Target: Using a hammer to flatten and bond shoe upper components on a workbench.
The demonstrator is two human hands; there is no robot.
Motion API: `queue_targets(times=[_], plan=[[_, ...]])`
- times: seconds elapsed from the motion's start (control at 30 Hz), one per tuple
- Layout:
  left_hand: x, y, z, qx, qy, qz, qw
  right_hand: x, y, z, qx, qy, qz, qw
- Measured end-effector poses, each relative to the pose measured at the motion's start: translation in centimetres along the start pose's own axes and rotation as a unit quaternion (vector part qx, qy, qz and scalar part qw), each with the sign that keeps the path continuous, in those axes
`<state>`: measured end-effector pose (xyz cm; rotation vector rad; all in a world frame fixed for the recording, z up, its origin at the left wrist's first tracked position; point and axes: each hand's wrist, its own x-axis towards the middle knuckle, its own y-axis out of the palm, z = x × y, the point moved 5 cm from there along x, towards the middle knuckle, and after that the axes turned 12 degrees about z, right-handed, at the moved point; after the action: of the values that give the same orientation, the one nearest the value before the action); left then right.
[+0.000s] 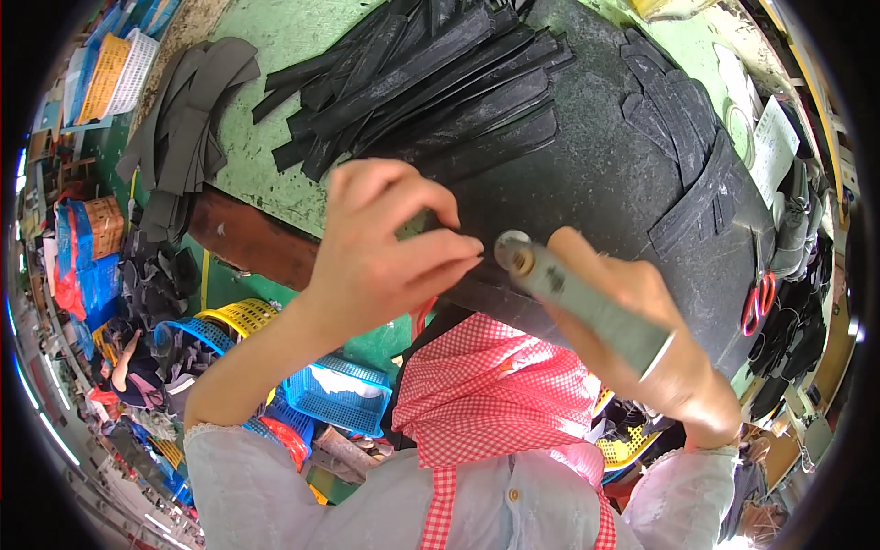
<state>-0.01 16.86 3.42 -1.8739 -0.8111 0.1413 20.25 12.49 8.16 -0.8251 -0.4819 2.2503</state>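
My left hand is raised over the near edge of the dark work mat, its thumb and forefinger pinched together. Whatever lies between those fingertips is too small or hidden to make out. Just to the right, my right hand wraps round a grey-green hand tool with a round metal end and a brass-coloured fitting. The tool's end points at the left fingertips, with a small gap between them. Beyond my hands lies a heap of long black strips. More black strips lie at the right.
Red-handled scissors lie at the mat's right edge, near a written paper sheet. Grey strips hang over the green table's left side. Below left stand blue and yellow baskets. Another person is farther left.
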Motion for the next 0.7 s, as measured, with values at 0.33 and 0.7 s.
queue_targets(times=[0.33, 0.7], plan=[[-1.5, 0.2, -1.2, 0.056, -0.104, -0.025, 0.993, 0.8, 0.6, 0.6, -0.083, -0.007, 0.008, 0.996], [-2.3, 1.1, -2.6, 0.042, -0.105, -0.044, 0.993, 1.4, -0.6, 1.0, -0.106, -0.038, -0.049, 0.992]])
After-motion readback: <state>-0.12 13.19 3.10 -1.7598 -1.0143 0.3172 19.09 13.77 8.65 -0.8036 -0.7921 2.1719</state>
